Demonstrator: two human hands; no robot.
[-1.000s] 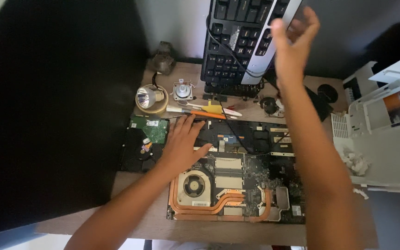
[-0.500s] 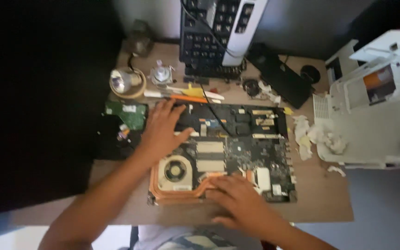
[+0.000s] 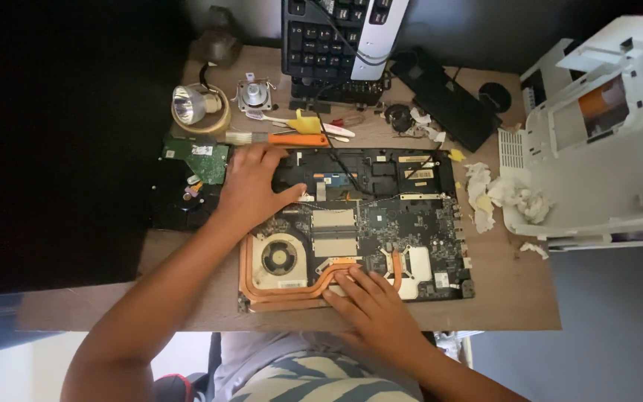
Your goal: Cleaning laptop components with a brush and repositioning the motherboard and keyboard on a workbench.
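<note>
Copper pipes [image 3: 292, 294] under your flat, empty right hand [image 3: 370, 309]; left hand [image 3: 251, 186] flat on one laptop [image 3: 381, 223]. One keyboard [image 3: 336, 45], one brush [image 3: 269, 138] behind.

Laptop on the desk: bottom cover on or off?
Off. The laptop lies open, with its circuit board, fan and copper heat pipes exposed.

Keyboard [image 3: 340, 37] cut off by top edge. My left hand [image 3: 251, 186] covers the laptop board's [image 3: 381, 223] upper-left corner. Frame's left third black, probably shadow.
</note>
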